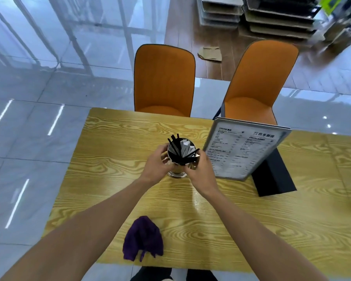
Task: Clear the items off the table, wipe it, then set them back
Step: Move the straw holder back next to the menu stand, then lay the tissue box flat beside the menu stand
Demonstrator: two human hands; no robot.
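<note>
A shiny metal cup (pixel 177 171) with black straws and white packets stands near the middle of the wooden table (pixel 114 138). My left hand (pixel 156 162) wraps its left side and my right hand (pixel 201 166) grips its right side near the rim. The cup's base touches the tabletop. To its right a menu stand (pixel 245 151) leans on a black base (pixel 272 177). A crumpled purple cloth (pixel 143 239) lies near the table's front edge.
Two orange chairs (pixel 163 82) (pixel 255 86) stand at the far side of the table. Glossy tiled floor lies to the left. Stacked trays (pixel 257 15) and a cardboard scrap (pixel 210 53) sit on the floor beyond.
</note>
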